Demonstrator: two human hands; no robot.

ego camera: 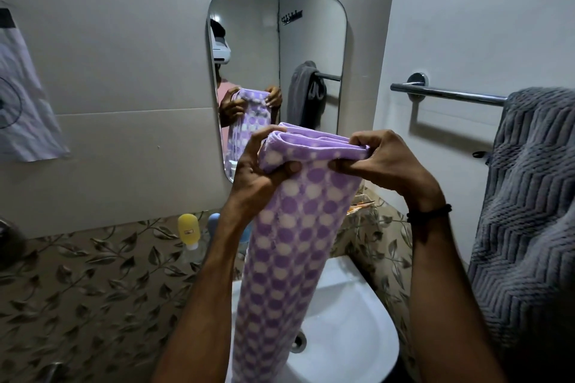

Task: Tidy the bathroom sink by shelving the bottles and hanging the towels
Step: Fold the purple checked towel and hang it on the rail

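Above sink (342,336), purple towel (289,242) gripped between left hand (258,171), right hand (382,162)

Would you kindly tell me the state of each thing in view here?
Purple dotted towel: folded, held up over the white sink.
Left hand: grips the towel's top edge.
Right hand: pinches the same edge.
Grey zigzag towel: draped over the chrome wall rail.
Yellow plastic bottle: standing cap-down by the wall.

Nothing legible. The small yellow plastic bottle (188,228) has an orange label (187,232), print too small to read. The white hanging cloth (25,96) at the left edge shows only a blurred dark circle.
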